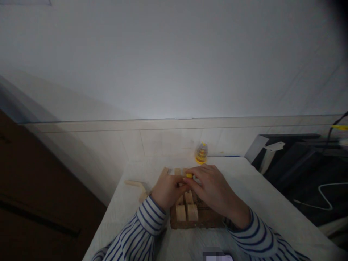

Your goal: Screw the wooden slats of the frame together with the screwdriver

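Thumb and fingers of my right hand (213, 186) pinch what looks like a small yellow screwdriver (189, 175); its tip is hidden. My left hand (169, 190) meets it at the fingertips, its fingers closed over the wooden pieces, and what they grip is hidden. Beneath both hands lies a brown board (199, 222). Pale wooden blocks with rounded ends (193, 212) rest on the board's left part, side by side. More light wood (177, 171) shows just beyond my fingers.
Against the wall stands a clear domed case with a yellow base (201, 155). A bent wooden piece (138, 185) lies left of my left hand on the white table (114, 214). Dark flat panels (296, 163) lean at the right, with a pale cable (326, 197). A phone-like object (219, 258) shows at the bottom edge.
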The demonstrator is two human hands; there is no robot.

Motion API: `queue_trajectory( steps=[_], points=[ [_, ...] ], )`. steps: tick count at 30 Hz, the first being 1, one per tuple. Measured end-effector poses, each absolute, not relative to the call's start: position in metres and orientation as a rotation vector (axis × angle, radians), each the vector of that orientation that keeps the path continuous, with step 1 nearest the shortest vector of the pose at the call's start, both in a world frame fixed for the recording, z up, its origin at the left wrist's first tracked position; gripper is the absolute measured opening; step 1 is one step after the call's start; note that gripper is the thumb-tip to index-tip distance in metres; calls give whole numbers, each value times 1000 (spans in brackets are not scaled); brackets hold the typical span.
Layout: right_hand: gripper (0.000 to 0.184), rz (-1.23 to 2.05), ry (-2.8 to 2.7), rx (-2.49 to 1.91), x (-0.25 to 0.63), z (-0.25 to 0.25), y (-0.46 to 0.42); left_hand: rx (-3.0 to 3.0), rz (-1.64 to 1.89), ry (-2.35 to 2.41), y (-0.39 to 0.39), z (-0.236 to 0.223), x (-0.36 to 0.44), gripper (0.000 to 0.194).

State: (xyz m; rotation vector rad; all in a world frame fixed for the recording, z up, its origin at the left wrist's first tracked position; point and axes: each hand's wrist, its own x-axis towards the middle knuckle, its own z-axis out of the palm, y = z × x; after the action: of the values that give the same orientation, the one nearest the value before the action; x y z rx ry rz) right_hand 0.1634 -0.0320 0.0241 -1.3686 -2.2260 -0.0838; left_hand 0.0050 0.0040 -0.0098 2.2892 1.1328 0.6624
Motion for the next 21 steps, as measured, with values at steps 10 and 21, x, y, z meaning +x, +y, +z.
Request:
queue_trajectory(
  steps=[10,21],
  points=[
    [27,90,-2182,-1219,169,21,-30,2264,640,1081,5,-7,6,24],
    [20,-15,-2232,-1314,169,25,-30,2267,602,975,4,-3,6,20]
  ],
)
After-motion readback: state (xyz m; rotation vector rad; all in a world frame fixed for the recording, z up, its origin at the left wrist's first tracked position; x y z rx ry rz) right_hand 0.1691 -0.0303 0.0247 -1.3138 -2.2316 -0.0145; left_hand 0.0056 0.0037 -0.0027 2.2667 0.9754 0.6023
